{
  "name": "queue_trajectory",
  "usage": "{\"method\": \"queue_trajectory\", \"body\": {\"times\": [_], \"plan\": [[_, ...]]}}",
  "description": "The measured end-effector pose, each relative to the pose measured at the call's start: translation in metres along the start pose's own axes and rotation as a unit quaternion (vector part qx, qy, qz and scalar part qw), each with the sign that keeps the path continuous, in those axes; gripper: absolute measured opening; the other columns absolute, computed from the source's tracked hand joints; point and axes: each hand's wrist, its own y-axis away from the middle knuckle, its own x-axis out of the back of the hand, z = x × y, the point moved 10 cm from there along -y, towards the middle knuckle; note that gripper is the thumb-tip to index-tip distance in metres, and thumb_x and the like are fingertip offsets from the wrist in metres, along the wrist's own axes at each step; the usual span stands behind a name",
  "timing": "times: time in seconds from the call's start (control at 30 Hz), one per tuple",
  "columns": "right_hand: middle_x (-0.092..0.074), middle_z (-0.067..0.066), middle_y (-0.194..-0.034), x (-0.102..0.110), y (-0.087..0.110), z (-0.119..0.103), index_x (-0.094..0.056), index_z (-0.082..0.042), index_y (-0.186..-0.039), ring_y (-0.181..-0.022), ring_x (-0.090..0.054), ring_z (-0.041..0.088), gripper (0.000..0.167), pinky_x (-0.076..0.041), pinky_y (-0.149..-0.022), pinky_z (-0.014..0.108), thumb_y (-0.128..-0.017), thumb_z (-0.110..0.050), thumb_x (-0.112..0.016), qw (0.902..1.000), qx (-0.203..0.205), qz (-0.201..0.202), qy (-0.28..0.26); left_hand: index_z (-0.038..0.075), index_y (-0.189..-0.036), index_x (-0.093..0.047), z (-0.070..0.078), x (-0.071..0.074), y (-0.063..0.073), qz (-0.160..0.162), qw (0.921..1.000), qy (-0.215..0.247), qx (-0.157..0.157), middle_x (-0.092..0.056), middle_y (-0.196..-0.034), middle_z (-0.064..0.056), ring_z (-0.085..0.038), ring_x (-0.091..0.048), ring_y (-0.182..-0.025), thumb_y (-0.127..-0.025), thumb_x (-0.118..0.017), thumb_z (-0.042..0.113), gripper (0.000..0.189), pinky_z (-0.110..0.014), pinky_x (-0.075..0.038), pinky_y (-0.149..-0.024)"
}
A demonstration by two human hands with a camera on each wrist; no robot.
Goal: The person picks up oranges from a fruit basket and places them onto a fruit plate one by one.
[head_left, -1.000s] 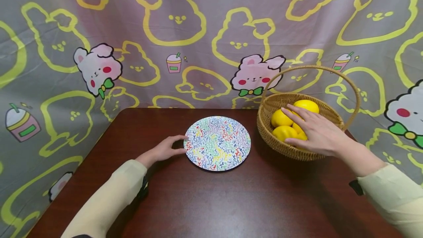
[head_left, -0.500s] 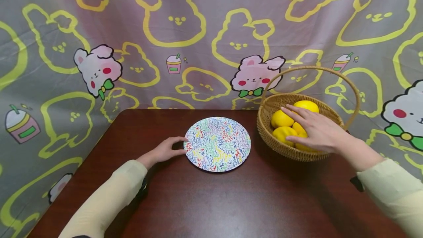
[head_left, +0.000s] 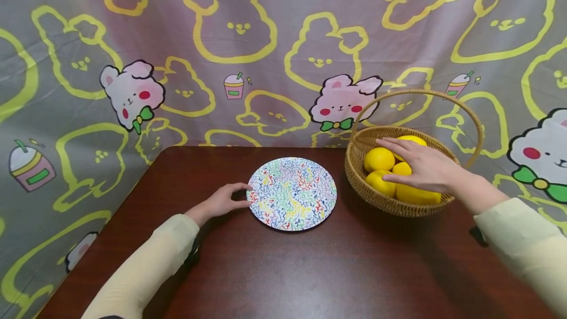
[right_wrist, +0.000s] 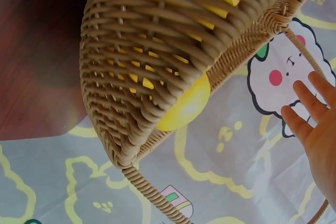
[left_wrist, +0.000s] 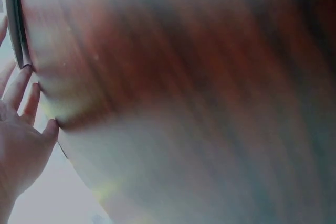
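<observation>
Right hand: we see the right hand right of centre in the head view, fingers extended and thumb held apart, pinching nothing; whether the palm touches the fruit we cannot tell.
Yellow fruits: we find the yellow fruits under and beside that hand, heaped inside the basket.
Basket: we see the woven basket at the right of the frame, its handle arching above the hand.
Left hand: we see the left hand left of centre, thumb and fingers spread, their tips at the plate's left rim.
Plate: we see the round, multicoloured plate lying flat at mid-frame, left of the basket.
Table: we see dark reddish-brown wood across the lower frame.
Backdrop: we see bunny-print cloth filling the upper frame.
</observation>
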Motion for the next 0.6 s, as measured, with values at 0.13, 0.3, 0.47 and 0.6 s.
{"method": "queue_trajectory", "body": {"times": [0.13,0.3,0.47,0.6], "plan": [[-0.033,0.014,-0.153,0.001,-0.005,0.006,-0.031,-0.020,-0.153,-0.134,-0.034,0.041,0.081,-0.036,-0.097,0.064,-0.088,-0.058,-0.061,0.9998,-0.012,-0.017,0.001,0.012,-0.132,-0.059,0.000,-0.001,0.001,-0.002,1.0000,0.004,0.005,-0.055,-0.135,-0.010,-0.030,-0.043,-0.128,-0.087,-0.074,0.033,0.052,-0.052,-0.030,-0.108],[-0.033,0.018,-0.152,0.008,-0.012,0.014,-0.030,-0.018,-0.153,-0.135,-0.031,0.044,0.081,-0.029,-0.101,0.065,-0.089,-0.057,-0.061,0.9995,-0.021,-0.023,0.006,0.010,-0.132,-0.058,0.003,-0.001,0.003,-0.001,1.0000,0.003,-0.008,-0.055,-0.135,-0.012,-0.031,-0.043,-0.129,-0.088,-0.073,0.032,0.051,-0.052,-0.030,-0.108],[-0.031,0.022,-0.152,0.010,-0.016,0.023,-0.029,-0.018,-0.153,-0.135,-0.029,0.046,0.080,-0.030,-0.099,0.066,-0.090,-0.056,-0.059,0.9991,-0.030,-0.029,0.003,0.010,-0.131,-0.059,0.004,0.000,0.003,0.002,0.9998,-0.003,-0.017,-0.056,-0.134,-0.011,-0.031,-0.044,-0.129,-0.087,-0.074,0.033,0.051,-0.052,-0.031,-0.108],[-0.029,0.024,-0.152,0.008,-0.018,0.033,-0.027,-0.019,-0.154,-0.134,-0.029,0.049,0.078,-0.031,-0.096,0.069,-0.092,-0.056,-0.057,0.9985,-0.042,-0.035,-0.005,0.009,-0.130,-0.059,0.005,0.000,0.002,0.002,0.9997,-0.003,-0.026,-0.057,-0.132,-0.010,-0.030,-0.045,-0.128,-0.087,-0.074,0.032,0.051,-0.050,-0.032,-0.108]]}}
